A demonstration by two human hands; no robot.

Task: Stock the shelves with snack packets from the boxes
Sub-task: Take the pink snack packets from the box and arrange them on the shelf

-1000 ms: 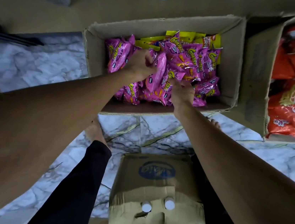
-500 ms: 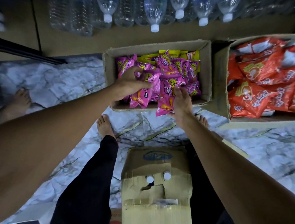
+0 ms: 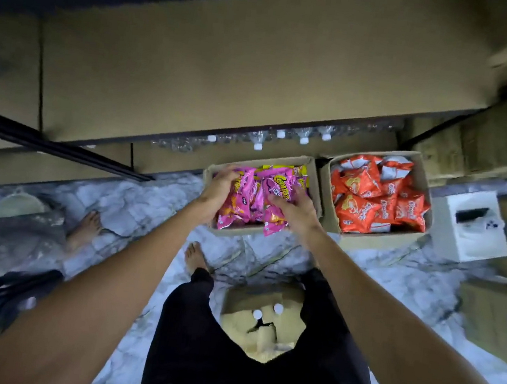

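The left hand [image 3: 219, 187] and the right hand [image 3: 294, 211] clamp a bunch of glossy pink snack packets [image 3: 254, 198] between them. The left fingers curl round one side of the bunch and the right fingers wrap over the other, likely so that several slippery bags travel in one load. The bunch sits above the open brown cardboard box [image 3: 315, 186] on the marbled floor [image 3: 148, 204], its lowest bags hanging past the near rim. More pink and yellow bags remain inside. Just beside it stands a second cardboard box [image 3: 426, 200] of orange packets [image 3: 372, 200], presumably for a later turn. Both boxes lie under the tan shelf board [image 3: 228, 77], keeping the carry short. Half a second ago the hands were lower in the box, gathering. The bunch is now raised, and the head has lifted, so the shelf fills the top of the view and the clear white-capped bottles [image 3: 258, 143] look smaller.
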